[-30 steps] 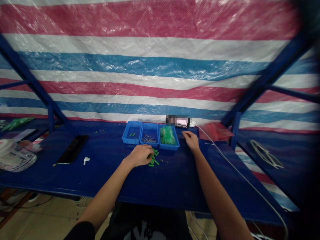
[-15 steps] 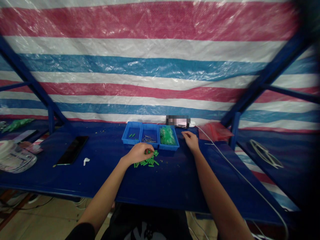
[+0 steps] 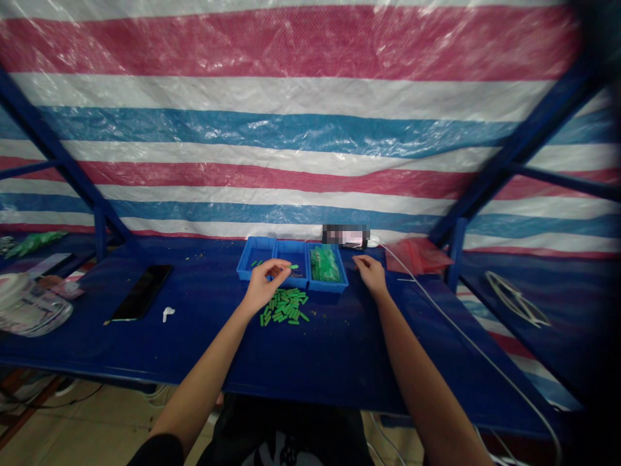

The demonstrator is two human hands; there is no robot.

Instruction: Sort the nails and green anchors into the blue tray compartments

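Note:
My left hand (image 3: 264, 283) is raised over the middle blue bin (image 3: 292, 261) and pinches one small green plastic plug (image 3: 294, 266) between thumb and fingertips. Below it a loose pile of green plugs (image 3: 284, 305) lies on the blue table (image 3: 204, 336). The left bin (image 3: 255, 258) holds a few green plugs, the middle bin holds metal nails, and the right bin (image 3: 326, 265) is full of green plugs. To the right of the bins my right hand (image 3: 371, 272) rests on the table with its fingers curled; what it holds, if anything, is hidden.
A black phone (image 3: 140, 292) and a small white piece (image 3: 167, 313) lie on the table's left part. A clear plastic bag (image 3: 29, 305) sits at the far left. A white cable (image 3: 466, 336) runs along the right side past a red bag (image 3: 420, 254) and a blue frame post (image 3: 453, 252).
My left hand has lifted off the pile of green plugs and moved up toward the bins with one plug pinched. The pile is now uncovered. My right hand has stayed put.

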